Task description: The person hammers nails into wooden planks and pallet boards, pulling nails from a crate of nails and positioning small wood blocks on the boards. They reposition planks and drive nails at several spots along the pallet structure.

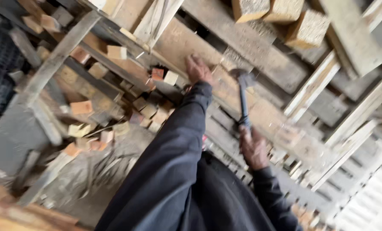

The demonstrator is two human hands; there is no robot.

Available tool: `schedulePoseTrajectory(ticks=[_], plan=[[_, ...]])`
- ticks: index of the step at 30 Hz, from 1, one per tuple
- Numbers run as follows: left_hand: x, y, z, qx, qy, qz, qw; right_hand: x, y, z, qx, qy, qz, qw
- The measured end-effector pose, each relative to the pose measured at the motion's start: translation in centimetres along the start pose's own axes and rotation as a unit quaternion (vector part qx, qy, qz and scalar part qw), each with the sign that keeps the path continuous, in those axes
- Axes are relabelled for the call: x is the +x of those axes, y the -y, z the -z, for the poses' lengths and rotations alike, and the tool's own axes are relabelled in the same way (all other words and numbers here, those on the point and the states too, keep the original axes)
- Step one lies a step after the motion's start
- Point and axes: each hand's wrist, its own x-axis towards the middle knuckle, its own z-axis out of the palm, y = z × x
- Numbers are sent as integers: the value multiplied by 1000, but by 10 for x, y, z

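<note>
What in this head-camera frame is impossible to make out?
- Hammer: head smeared by motion blur, so its shape is unclear.
- Left hand: on the wooden pallet board; whatever its fingers pin is hidden beneath the hand.
- Right hand: grips the handle; finger positions blurred.
- Wood blocks at top: cut off by the frame's edge.

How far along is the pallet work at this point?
Done: loose wood blocks and boards lie scattered on the ground. In hand: the right hand holds a hammer raised over a pallet, with the left hand pressed on its board. Left: stacked pallets look intact.
</note>
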Motion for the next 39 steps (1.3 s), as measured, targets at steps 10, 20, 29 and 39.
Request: schedulePoseTrajectory(ticks=[10,20,29,39], plan=[[-98,4,49,-69,231,34,970,-34,-99,24,179,-31,65,981],[-122,2,55,59,329,-180,925,-70,-104,35,211,0,131,969],[-104,4,61,281,349,-262,855,-61,-57,35,171,17,-31,985],[-95,11,67,203,367,-300,857,-53,-23,33,37,73,12,997]])
